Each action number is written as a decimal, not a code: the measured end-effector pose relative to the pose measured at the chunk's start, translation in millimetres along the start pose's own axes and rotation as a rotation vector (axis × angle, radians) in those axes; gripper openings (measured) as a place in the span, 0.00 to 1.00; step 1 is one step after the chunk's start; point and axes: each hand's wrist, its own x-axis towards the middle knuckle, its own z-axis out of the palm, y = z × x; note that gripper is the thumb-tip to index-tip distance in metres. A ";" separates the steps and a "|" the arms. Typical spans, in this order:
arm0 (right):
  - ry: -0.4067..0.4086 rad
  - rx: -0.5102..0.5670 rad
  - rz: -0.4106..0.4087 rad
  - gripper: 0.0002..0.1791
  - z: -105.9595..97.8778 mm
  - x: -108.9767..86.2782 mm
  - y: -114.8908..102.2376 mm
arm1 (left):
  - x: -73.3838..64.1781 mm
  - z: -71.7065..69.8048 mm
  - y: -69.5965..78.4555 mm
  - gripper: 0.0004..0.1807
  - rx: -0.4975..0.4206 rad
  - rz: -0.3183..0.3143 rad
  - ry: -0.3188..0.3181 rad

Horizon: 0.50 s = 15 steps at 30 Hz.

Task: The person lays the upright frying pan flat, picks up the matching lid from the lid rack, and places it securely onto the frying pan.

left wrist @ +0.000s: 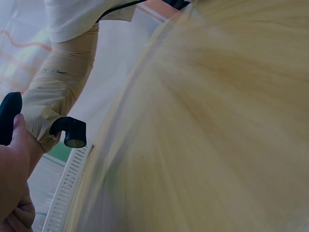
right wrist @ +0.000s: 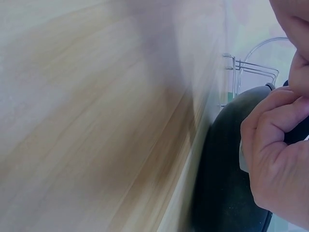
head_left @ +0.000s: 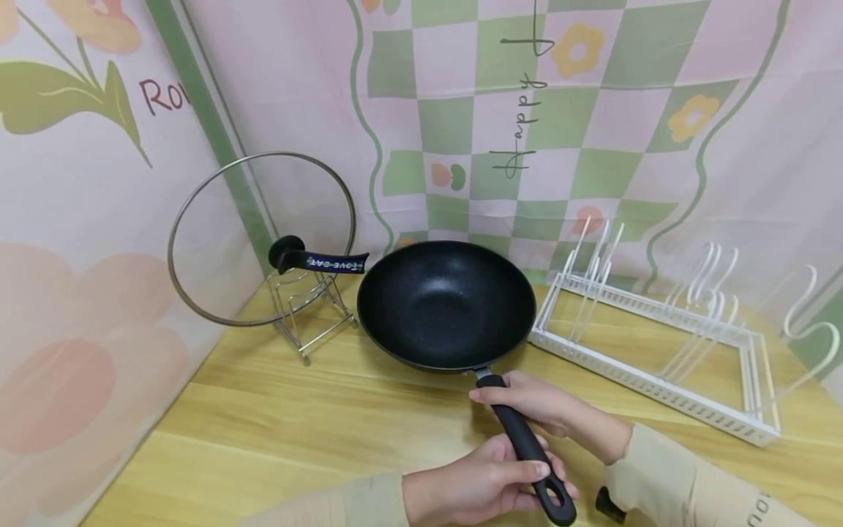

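A black wok (head_left: 448, 307) is in the middle of the head view, its dark inside facing me and its long black handle (head_left: 520, 435) pointing toward me. My right hand (head_left: 536, 399) grips the handle close to the pan, thumb across the top. Farther down, my left hand (head_left: 487, 479) holds the handle near its looped end, with the thumb on top and fingers beneath. In the right wrist view the wok's dark outer side (right wrist: 227, 169) shows beside the curled fingers of the right hand (right wrist: 282, 140). The left wrist view catches the handle's end (left wrist: 9, 116) at the left thumb.
To the left, a glass lid (head_left: 316, 197) with a black knob stands upright in a small wire rack (head_left: 306, 344). A white rack (head_left: 612, 366) with upright dividers sits at the right on the wooden table (head_left: 263, 439). Patterned cloth (head_left: 448, 124) hangs behind.
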 end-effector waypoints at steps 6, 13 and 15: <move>0.002 0.000 -0.003 0.17 -1.3 -1.6 0.4 | 1.2 1.8 0.5 0.10 0.004 -0.004 -0.005; 0.004 -0.001 0.001 0.17 -2.0 -2.9 0.4 | 2.4 2.5 -0.5 0.10 0.004 0.000 -0.006; 0.003 -0.001 0.003 0.17 -2.5 -3.0 0.5 | 2.9 2.3 -1.3 0.10 0.003 0.002 -0.003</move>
